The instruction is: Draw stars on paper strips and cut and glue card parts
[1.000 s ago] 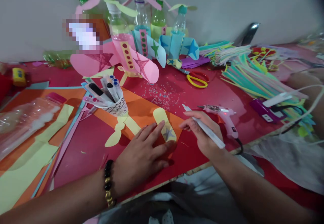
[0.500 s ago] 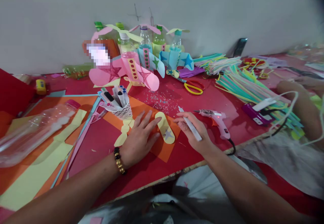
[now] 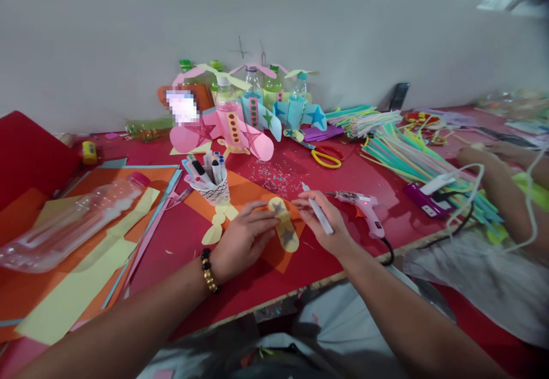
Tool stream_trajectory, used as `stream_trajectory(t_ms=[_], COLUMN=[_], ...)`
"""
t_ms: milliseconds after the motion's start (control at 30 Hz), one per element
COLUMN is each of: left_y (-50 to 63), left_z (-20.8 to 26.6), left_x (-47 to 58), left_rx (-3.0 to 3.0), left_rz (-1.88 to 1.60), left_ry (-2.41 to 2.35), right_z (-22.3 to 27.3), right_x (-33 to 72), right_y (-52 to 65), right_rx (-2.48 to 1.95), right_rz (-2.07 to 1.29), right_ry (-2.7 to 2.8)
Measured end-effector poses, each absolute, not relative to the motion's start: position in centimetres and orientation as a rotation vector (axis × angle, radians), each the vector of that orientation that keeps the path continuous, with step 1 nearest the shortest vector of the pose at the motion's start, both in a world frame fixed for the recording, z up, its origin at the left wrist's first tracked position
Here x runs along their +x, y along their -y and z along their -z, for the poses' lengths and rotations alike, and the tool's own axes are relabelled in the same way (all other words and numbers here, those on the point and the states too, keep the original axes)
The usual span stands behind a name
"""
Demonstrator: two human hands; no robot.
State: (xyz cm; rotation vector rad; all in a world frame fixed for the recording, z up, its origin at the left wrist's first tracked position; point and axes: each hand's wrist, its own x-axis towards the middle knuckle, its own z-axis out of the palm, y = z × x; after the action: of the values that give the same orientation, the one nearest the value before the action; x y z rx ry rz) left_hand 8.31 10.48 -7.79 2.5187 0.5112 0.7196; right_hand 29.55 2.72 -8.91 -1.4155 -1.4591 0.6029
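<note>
My right hand (image 3: 322, 223) is closed around a slim white pen (image 3: 319, 215), its tip pointing up and away to the left. My left hand (image 3: 249, 235) has its fingers drawn together, with the tips at the left edge of a rounded yellow paper strip (image 3: 286, 236). Two grey stars mark this strip, which looks bent near the fingertips. Under it lies an orange sheet (image 3: 281, 262). Behind my left hand, a yellow paper propeller-like cutout (image 3: 214, 227) rests near a patterned cup (image 3: 217, 191) of pens.
Decorated bottle airplanes (image 3: 234, 122) stand along the wall. Right of my hand lies a pink glue gun (image 3: 364, 210), with scissors (image 3: 326, 157) behind. A clear bottle (image 3: 77, 219) lies on paper at left. Another person's arm (image 3: 500, 187) is by the pipe cleaners (image 3: 412, 156).
My left hand's fingers have drawn closer together at the strip's edge. A second star now shows at the strip's far end. My right hand still holds the pen. The view has shifted slightly.
</note>
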Motion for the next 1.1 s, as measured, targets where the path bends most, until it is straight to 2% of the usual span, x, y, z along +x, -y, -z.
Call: stream_trajectory(t_ms=[167, 733, 1100], left_y=[-9.7, -9.4, -9.2], left_z=[7.2, 7.6, 7.3], left_x=[8.0, 7.9, 7.8], left_rx=[2.590, 2.583, 2.661], left_rz=[-0.594, -0.497, -0.637], left_ry=[-0.333, -0.314, -0.303], right_z=[8.7, 9.1, 9.9], right_x=[29.6, 29.4, 29.8], right_y=[-2.6, -2.4, -3.1], right_rx=[-1.415, -1.421, -1.420], right_rz=[-0.611, -0.623, -0.591], right_ry=[1.492, 1.615, 1.415])
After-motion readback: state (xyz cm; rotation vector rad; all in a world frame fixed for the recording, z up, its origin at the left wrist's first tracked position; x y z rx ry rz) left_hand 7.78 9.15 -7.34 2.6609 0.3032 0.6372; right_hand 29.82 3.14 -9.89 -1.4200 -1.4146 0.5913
